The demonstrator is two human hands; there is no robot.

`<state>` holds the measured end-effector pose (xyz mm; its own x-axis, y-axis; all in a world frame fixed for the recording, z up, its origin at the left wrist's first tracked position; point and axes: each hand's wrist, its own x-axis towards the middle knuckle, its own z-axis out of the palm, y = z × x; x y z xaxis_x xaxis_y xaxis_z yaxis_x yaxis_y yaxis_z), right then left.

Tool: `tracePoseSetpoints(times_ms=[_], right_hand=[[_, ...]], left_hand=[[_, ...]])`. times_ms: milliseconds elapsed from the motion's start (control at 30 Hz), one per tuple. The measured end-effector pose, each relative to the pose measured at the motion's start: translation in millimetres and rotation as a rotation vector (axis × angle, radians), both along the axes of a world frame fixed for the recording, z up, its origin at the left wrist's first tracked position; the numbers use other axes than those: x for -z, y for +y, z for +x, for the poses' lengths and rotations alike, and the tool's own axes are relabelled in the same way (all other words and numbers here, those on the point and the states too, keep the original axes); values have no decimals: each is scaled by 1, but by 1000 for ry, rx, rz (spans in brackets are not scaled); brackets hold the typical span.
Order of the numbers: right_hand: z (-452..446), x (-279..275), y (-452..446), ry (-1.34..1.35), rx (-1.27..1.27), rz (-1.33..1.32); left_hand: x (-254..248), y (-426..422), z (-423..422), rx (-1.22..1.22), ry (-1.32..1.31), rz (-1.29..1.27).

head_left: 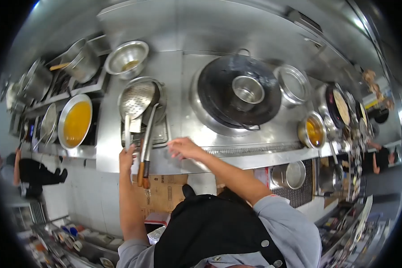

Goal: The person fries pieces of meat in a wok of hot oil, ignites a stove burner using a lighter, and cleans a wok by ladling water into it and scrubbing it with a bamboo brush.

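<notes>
Hand, left [127, 157]: grasping the skimmer [137, 100] at the near end of its handle. Long reach, so the head likely feels front-heavy; firm grip and level wrist best.
Hand, right [186, 148]: fingers loosely spread, nothing held, above the table [173, 76] edge.
Skimmer: perforated head over the pot [162, 106], handle toward the body.
Ladle [148, 130]: close beside, wooden end past the edge. Could snag; a straight lift would probably clear it.
Wok [214, 96]: right of the pot, well apart; small pan [248, 91] inside.
</notes>
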<state>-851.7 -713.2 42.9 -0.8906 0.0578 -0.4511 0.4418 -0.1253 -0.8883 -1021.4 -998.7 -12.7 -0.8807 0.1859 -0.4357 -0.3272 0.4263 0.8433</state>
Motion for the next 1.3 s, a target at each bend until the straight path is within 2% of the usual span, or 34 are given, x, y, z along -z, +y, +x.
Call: tracePoseSetpoints(times_ms=[33,67,100,133,167,200,233,267,333,400,467,567,600,633,700,733,800,867,967,1067,1100,1133,1200,1267,1300], right_hand=[[11,-20,37,131,-27,230],[25,-38,73,251,197,477],[45,-73,114,505,393,826],[59,-92,158,501,472,1267],[76,-116,188,228,523,1327],[86,-97,233,125,542,1477],[94,-90,267,-55,438,1463],[99,-80,292,-57,435,1458],[105,-54,328,-63,64,1478],[97,-38,345,71,-5,1450],[88,-45,345,148,67,1475],[82,-75,335,463,42,1468],[81,-89,325,481,26,1442],[83,-109,311,581,-26,1399],[91,-137,279,732,-115,1297],[97,-141,259,783,-159,1236],[107,-125,220,813,-224,1062],[112,-86,182,718,-321,940],[110,-15,155,562,-402,984],[106,52,149,505,-301,1148],[105,53,152,372,-438,1145],[111,55,153,347,-396,1166],[134,57,149,387,-224,983],[179,29,149,387,-154,966],[205,16,145,411,-107,918]], left_hand=[[4,-2,-7,40,80,-61],[6,-5,-13,78,146,-178],[-6,-2,-6,79,257,-248],[-20,2,2,77,371,-319],[-23,10,10,-15,565,-435],[-27,20,20,-110,759,-548],[-49,33,32,-73,816,-496],[-88,66,63,-163,862,-472],[-106,104,99,-135,873,-252],[-116,149,154,-30,845,-74],[-97,172,204,215,919,-123],[-66,189,285,366,598,-123],[-57,186,309,414,481,-149],[-56,182,330,406,475,-171],[-56,175,369,417,209,-328],[-52,169,388,421,200,-342],[-34,154,424,243,262,-247],[-22,138,450,238,213,-325],[-26,128,468,171,212,-370],[-39,142,462,215,257,-312],[-38,150,454,255,273,-292],[-36,158,446,291,261,-255],[-43,180,424,370,260,-196],[-80,233,400,536,768,-70],[-111,263,391,578,815,31]])
